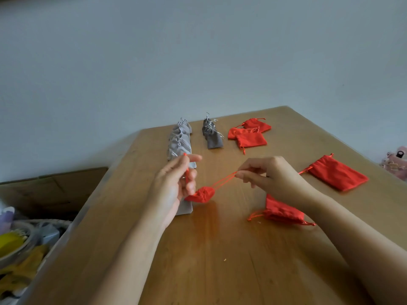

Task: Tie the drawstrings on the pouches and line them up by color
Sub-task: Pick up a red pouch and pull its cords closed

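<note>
Small red fabric pouch point(200, 194), mouth cinched shut, sits mid-desk between both hands; can't tell if it touches the wood. Left grip point(174, 186) pinches one run of the red drawstring cord point(222, 180), going up past the fingers. Right grip point(271, 175) pinches the doubled run at its fingertips point(239, 172), cord taut from pouch to fingers. Brown wooden desk point(220, 260): left edge runs diagonally from near left to the far corner, far edge meets the pale wall. Row of light grey drawstring pouches point(179, 139) lies just inside the left edge, running away from the camera, its near end behind the left grip. Short row of dark grey drawstring pouches point(211, 134) beside it, a strip of bare wood between. Cluster of three red pouches point(248, 133) farther right, overlapping, near the far edge. Flat red pouch point(337, 172) alone close to the right edge. Crumpled red pouch point(282, 211) partly under the right wrist. Flat grey pouch point(186, 208) partly hidden under the left grip. Bare wood fills the near desk between the forearms. Brown cardboard box point(55, 186) off the left edge, below desk level.
</note>
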Tool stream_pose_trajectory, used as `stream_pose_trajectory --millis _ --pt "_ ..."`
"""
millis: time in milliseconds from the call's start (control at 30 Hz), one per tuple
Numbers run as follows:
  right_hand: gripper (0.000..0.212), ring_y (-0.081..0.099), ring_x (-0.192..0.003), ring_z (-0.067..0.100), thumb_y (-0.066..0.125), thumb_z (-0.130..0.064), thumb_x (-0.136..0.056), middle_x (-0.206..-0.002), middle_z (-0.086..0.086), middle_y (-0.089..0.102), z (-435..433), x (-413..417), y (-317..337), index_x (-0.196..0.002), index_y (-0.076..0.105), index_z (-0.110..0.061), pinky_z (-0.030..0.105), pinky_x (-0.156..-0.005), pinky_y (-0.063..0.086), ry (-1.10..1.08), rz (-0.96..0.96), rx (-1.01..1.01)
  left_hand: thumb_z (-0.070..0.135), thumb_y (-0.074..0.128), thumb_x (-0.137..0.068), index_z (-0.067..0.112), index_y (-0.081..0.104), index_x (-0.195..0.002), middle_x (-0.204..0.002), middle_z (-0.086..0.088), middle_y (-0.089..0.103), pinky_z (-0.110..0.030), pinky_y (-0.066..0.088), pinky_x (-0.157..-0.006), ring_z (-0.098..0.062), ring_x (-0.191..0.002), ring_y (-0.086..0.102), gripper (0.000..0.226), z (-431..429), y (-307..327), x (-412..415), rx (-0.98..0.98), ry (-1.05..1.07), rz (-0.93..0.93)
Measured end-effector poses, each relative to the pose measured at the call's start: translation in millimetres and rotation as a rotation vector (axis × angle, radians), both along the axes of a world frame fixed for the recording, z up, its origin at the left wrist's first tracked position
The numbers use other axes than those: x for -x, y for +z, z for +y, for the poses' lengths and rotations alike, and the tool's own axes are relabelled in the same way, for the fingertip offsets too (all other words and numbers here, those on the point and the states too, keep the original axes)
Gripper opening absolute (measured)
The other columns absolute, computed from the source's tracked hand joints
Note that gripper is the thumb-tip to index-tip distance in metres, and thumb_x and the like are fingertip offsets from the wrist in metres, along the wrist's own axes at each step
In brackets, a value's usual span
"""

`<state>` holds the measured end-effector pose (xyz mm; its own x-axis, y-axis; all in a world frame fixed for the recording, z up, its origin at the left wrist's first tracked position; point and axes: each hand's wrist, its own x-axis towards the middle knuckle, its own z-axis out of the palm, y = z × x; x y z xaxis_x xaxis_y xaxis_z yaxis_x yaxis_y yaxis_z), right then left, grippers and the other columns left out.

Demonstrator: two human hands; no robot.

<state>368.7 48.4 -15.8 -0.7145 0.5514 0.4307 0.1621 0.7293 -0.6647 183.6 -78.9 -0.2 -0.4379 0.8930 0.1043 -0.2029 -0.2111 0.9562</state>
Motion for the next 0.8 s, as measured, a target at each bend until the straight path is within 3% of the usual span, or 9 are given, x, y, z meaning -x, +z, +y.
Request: stream_pose_trajectory --millis 100,200,300,400,467,567,700,800 --pt "0.006 0.062 -0.062 0.007 0.074 -0.018 -0.083 -0.073 -0.01 0.067 -10 4 3 -0.089 0.077 -0.019 0.015 -0.066 0.047 0.068 0.012 0.062 0.019 0.049 -0.095 0.01 0.068 -0.093 -0.053 0.006 0.038 -0.014 0.023 -0.039 -0.005 -0.041 0.029 0.022 1 -7 -11 0.186 -0.094 0.192" --pt "0.014 0.064 -0.072 0.006 0.076 -0.017 -0.081 -0.077 -0.014 0.069 -17 6 4 -0.089 0.077 -0.028 0.012 -0.071 0.046 0.122 0.001 0.081 0.015 0.044 -0.101 0.013 0.065 -0.082 -0.051 0.007 0.037 -0.013 0.015 -0.038 -0.003 -0.04 0.023 0.029 1 -15 -20 0.363 -0.134 0.304" --pt "0.014 0.064 -0.072 0.004 0.079 -0.013 -0.078 -0.074 -0.012 0.07 -22 7 4 -0.086 0.077 -0.024 0.01 -0.071 0.045 0.13 0.04 0.124 0.018 0.046 -0.101 0.015 0.07 -0.081 -0.052 0.006 0.043 -0.015 0.014 -0.04 -0.004 -0.042 0.023 0.031 0 -18 -25 0.435 -0.248 0.41" --pt "0.012 0.062 -0.064 0.006 0.078 -0.008 -0.078 -0.067 -0.006 0.069 -25 8 5 -0.086 0.077 -0.018 0.009 -0.068 0.043 0.171 0.031 0.166 0.011 0.044 -0.1 0.016 0.071 -0.072 -0.059 0.003 0.046 -0.014 0.015 -0.042 -0.004 -0.045 0.025 0.04 -2 -17 -30 0.447 -0.333 0.354" --pt "0.013 0.061 -0.061 0.007 0.077 -0.005 -0.079 -0.064 -0.011 0.067 -26 8 6 -0.086 0.076 -0.015 0.012 -0.068 0.045 0.184 0.013 0.189 0.001 0.041 -0.096 0.002 0.061 -0.082 -0.06 0.002 0.047 -0.014 0.018 -0.04 -0.004 -0.046 0.027 0.024 -1 -16 -31 0.432 -0.349 0.278" --pt "0.018 0.063 -0.068 0.008 0.078 -0.008 -0.077 -0.072 -0.014 0.069 -25 9 5 -0.087 0.076 -0.022 0.017 -0.071 0.048 0.141 -0.027 0.087 0.004 0.048 -0.081 0.003 0.05 -0.081 -0.066 -0.004 0.049 -0.015 0.02 -0.039 -0.006 -0.048 0.032 0.002 -1 -14 -28 0.385 -0.401 0.169" --pt "0.02 0.06 -0.07 0.011 0.079 -0.017 -0.077 -0.069 -0.009 0.064 -21 12 0 -0.095 0.073 -0.023 0.019 -0.07 0.047 0.089 -0.005 0.041 0.018 0.065 -0.08 0.006 0.059 -0.075 -0.067 0.0 0.044 -0.014 0.021 -0.043 -0.005 -0.054 0.03 0.015 -2 -15 -26 0.345 -0.44 0.297" --pt "0.009 0.059 -0.07 0.012 0.078 -0.019 -0.079 -0.072 -0.007 0.064 -21 12 -2 -0.085 0.073 -0.023 0.027 -0.07 0.049 0.085 0.036 0.047 0.016 0.064 -0.087 0.011 0.064 -0.069 -0.063 0.002 0.048 -0.012 0.023 -0.042 -0.004 -0.052 0.029 0.018 -3 -15 -27 0.323 -0.37 0.297"
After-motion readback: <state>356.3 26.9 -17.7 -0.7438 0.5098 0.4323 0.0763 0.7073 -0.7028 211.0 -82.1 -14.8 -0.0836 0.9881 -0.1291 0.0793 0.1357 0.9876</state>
